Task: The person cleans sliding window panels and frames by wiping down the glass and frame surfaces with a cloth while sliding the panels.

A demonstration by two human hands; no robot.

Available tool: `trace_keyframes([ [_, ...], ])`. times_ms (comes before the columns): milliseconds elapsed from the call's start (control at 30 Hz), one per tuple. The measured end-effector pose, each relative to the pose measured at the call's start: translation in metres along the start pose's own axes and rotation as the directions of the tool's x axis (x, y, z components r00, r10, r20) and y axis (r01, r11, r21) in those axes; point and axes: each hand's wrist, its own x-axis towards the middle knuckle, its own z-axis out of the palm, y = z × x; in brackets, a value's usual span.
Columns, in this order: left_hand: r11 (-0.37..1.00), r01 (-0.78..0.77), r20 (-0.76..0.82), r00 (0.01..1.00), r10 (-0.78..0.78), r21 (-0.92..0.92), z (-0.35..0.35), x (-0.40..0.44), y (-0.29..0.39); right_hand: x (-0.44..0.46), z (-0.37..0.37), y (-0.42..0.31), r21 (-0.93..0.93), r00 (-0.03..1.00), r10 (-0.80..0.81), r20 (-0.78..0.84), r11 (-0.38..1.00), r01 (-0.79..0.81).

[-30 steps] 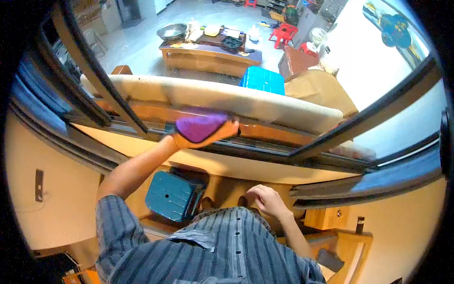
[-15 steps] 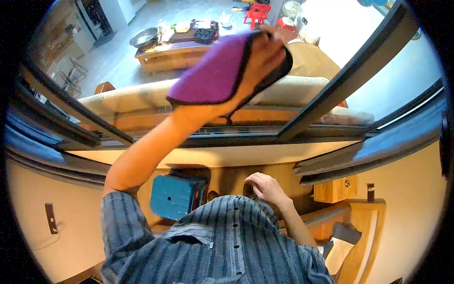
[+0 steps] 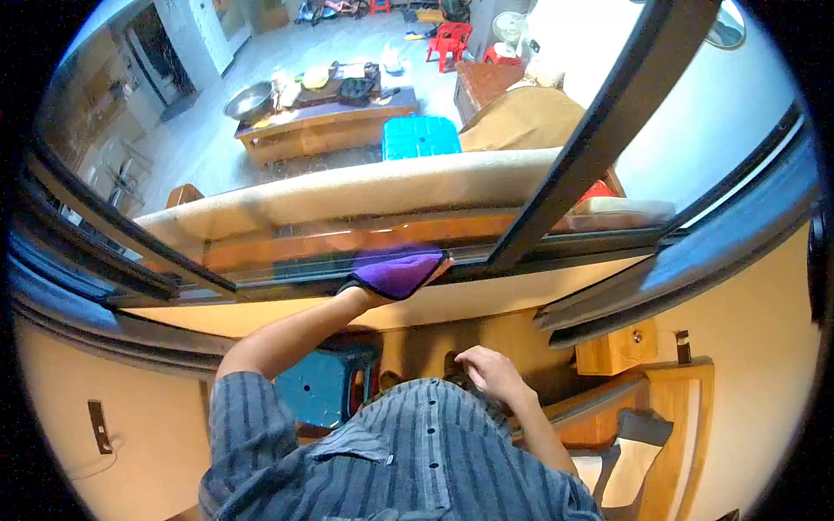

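Observation:
My left hand [image 3: 445, 268] reaches out to the bottom of the window, shut on a purple cleaning cloth [image 3: 401, 269] with black edging. The cloth drapes over most of the hand, so only some fingers show at its right side. It lies at the lower edge of the window pane, by the dark bottom frame [image 3: 330, 286]. My right hand [image 3: 497, 375] hangs low in front of my shirt, touching nothing I can see. Its fingers are loosely bent, with the thumb apart from them.
A blue stool [image 3: 311, 386] stands below my left arm. Dark curtains [image 3: 608, 304] hang at both sides. A small wooden drawer cabinet [image 3: 617, 349] is at the right. Beyond the glass are a long sofa back [image 3: 347, 191], a low table [image 3: 304, 130] and another blue stool [image 3: 421, 137].
My left hand has come down with the cloth from high on the pane to its bottom edge. The blue stool behind the glass has come into sight. My right hand has barely moved.

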Motion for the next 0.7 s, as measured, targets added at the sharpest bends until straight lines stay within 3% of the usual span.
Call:
trace_keyframes([
  [67, 0.972, -0.165, -0.259, 0.944, 0.204, 0.166, -0.019, 0.012, 0.014, 0.000, 0.002, 0.013, -0.046, 1.000, 0.004, 0.024, 0.999, -0.003],
  [133, 0.960, -0.191, -0.378, 0.890, 0.257, 0.202, -0.102, 0.014, 0.086, 0.001, -0.004, 0.010, -0.060, 1.000, 0.017, 0.016, 0.998, -0.016],
  [200, 0.893, -0.210, -0.434, 0.814, 0.385, 0.398, -0.159, 0.033, 0.114, 0.009, -0.008, 0.010, -0.003, 1.000, -0.030, -0.004, 1.000, 0.030],
  [233, 0.723, -0.109, -0.482, 0.676, 0.557, 0.682, -0.192, 0.037, 0.135, 0.011, -0.009, 0.014, 0.027, 0.998, -0.055, -0.013, 0.998, 0.055],
  [267, 0.795, -0.016, -0.584, 0.670, 0.459, 0.606, -0.223, 0.042, 0.162, 0.014, -0.009, 0.020, 0.019, 0.995, -0.096, -0.025, 0.995, 0.096],
  [333, 0.616, 0.078, -0.594, 0.379, 0.709, 0.784, -0.269, 0.060, 0.175, 0.016, -0.018, 0.014, 0.001, 0.996, -0.077, -0.039, 0.997, 0.077],
  [367, 0.656, 0.082, -0.639, 0.345, 0.687, 0.750, -0.285, 0.065, 0.186, 0.016, -0.021, 0.012, -0.007, 0.997, -0.067, -0.044, 0.998, 0.067],
  [433, 0.631, 0.215, -0.665, 0.297, 0.685, 0.746, -0.304, 0.071, 0.217, 0.013, -0.021, 0.017, 0.003, 0.996, -0.061, -0.060, 0.998, 0.062],
  [500, 0.665, 0.138, -0.676, 0.242, 0.696, 0.734, -0.301, 0.097, 0.216, 0.007, -0.020, 0.027, 0.015, 0.998, -0.042, -0.052, 0.999, 0.043],
  [600, 0.506, 0.330, -0.586, 0.221, 0.780, 0.797, -0.294, 0.126, 0.198, -0.002, -0.016, 0.041, 0.005, 1.000, -0.022, -0.018, 1.000, 0.022],
  [700, 0.635, 0.007, -0.594, 0.365, 0.717, 0.772, -0.261, 0.131, 0.206, -0.009, -0.016, 0.042, 0.009, 1.000, 0.031, 0.008, 0.999, -0.031],
])
